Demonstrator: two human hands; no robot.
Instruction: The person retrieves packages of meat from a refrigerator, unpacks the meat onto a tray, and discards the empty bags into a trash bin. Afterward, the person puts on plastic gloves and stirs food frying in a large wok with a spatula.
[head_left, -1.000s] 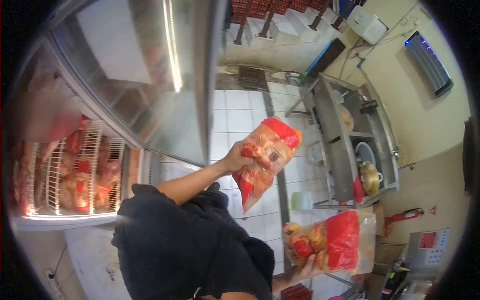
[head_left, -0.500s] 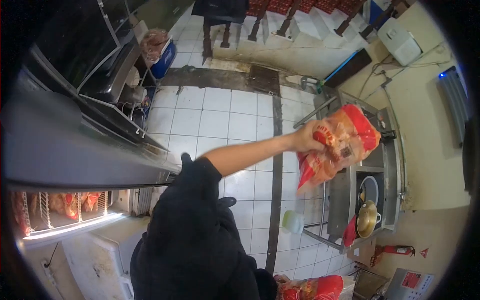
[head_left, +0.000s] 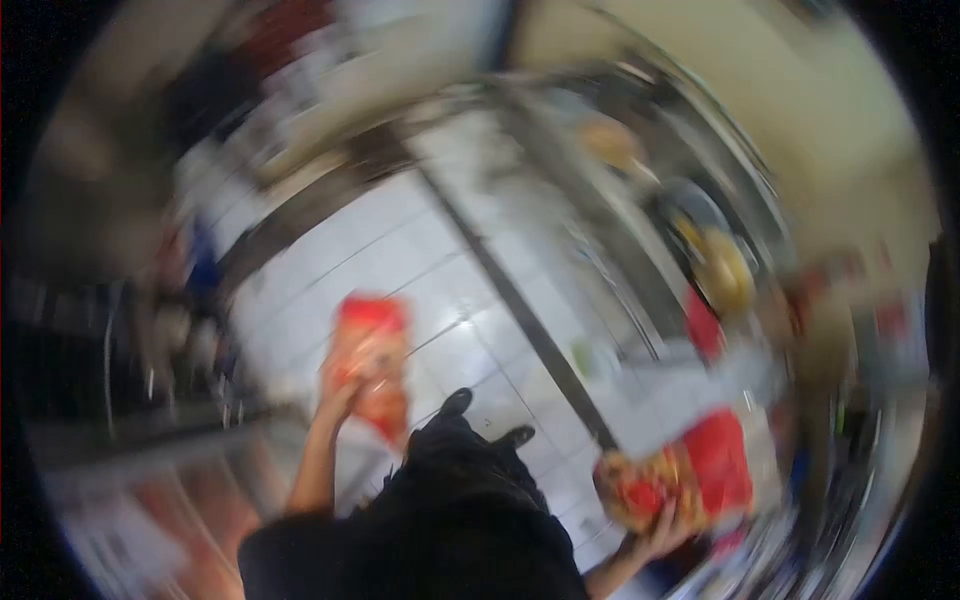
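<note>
My left hand [head_left: 342, 388] is closed around a red and orange plastic food bag [head_left: 372, 350], held up over the tiled floor on the left. Motion smears the bag, and its contents cannot be made out. At lower right, my right hand [head_left: 663, 537] grips a second plastic food bag [head_left: 690, 475], red with a clear part showing pale orange pieces. This bag lies across the palm and fingers, tilted. Both bags are well apart, one on each side of my dark-clothed body.
White floor tiles [head_left: 350, 265] with a dark strip [head_left: 510, 310] run ahead of my shoes [head_left: 457, 402]. A metal sink counter stands at right, with a gold-coloured pot [head_left: 725, 275] at its end. Blurred shelving with reddish contents [head_left: 215, 500] is at lower left.
My view has turned to the right. My left hand has swung its bag from the sink side over to the left. My right hand and its bag now show more fully.
</note>
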